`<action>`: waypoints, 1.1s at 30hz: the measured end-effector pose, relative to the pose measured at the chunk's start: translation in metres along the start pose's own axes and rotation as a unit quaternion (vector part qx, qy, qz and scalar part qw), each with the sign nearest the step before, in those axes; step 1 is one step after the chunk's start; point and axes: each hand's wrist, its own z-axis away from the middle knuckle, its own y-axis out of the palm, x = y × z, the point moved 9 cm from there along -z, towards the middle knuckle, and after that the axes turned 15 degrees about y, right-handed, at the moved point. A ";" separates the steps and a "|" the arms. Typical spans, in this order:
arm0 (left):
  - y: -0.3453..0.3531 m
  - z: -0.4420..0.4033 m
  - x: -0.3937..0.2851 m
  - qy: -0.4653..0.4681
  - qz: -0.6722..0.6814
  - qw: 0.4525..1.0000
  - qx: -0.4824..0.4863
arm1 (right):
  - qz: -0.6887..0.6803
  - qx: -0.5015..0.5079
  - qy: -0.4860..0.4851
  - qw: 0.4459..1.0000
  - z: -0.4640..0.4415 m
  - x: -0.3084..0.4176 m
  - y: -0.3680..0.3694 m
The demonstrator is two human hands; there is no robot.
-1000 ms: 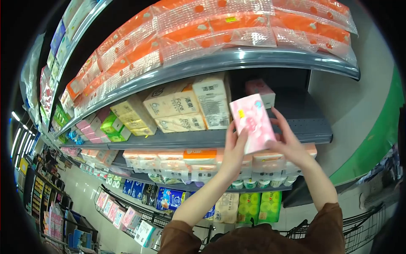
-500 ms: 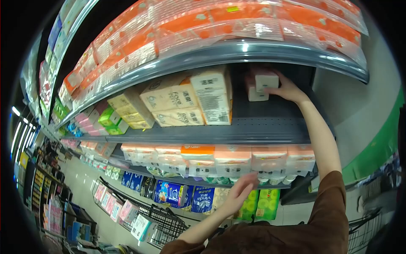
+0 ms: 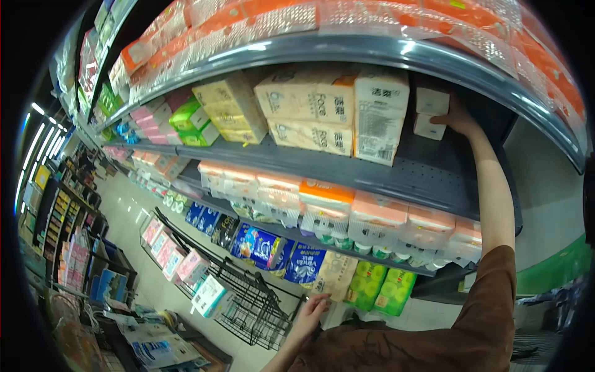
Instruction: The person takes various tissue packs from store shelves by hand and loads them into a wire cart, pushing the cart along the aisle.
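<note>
On the upper shelf, deep in the gap right of the tall tissue packs, my right hand (image 3: pixel 460 118) grips two small white-ended tissue packs (image 3: pixel 432 100), one stacked on the other. Its thumb lies across their front and the other fingers are hidden behind them. To their left stands a tall cream tissue pack (image 3: pixel 379 118) with a barcode, beside larger "Face" tissue packs (image 3: pixel 304 105). My left hand (image 3: pixel 312 312) hangs low in front of my body, holding nothing, its fingers loosely bent and apart. Nearest to it is a tan paper pack (image 3: pixel 334 277) on the bottom level.
Orange-wrapped packs (image 3: pixel 260 31) fill the top shelf, whose metal edge (image 3: pixel 347 54) juts over my right hand. Peach packs (image 3: pixel 379 214) line the shelf below. A black wire cart (image 3: pixel 248 310) with several packs stands at lower left.
The view has shifted, so the shelves sit tilted and farther left. My right hand still holds the small packs at the back of the gap. My left hand has dropped lower.
</note>
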 end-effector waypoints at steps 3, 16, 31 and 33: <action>0.012 -0.005 -0.005 0.001 0.015 1.000 0.024 | 0.140 -0.165 0.006 0.976 0.021 -0.009 -0.009; -0.213 0.034 -0.150 0.210 -0.162 0.953 -0.145 | -0.303 0.201 0.231 0.902 0.454 0.108 0.397; -0.536 0.010 -0.152 0.030 -0.695 0.685 -0.216 | -0.310 0.330 0.242 0.858 0.479 0.233 0.504; -0.522 0.032 -0.167 0.099 -0.627 0.703 -0.320 | -0.308 0.357 0.218 0.855 0.483 0.252 0.509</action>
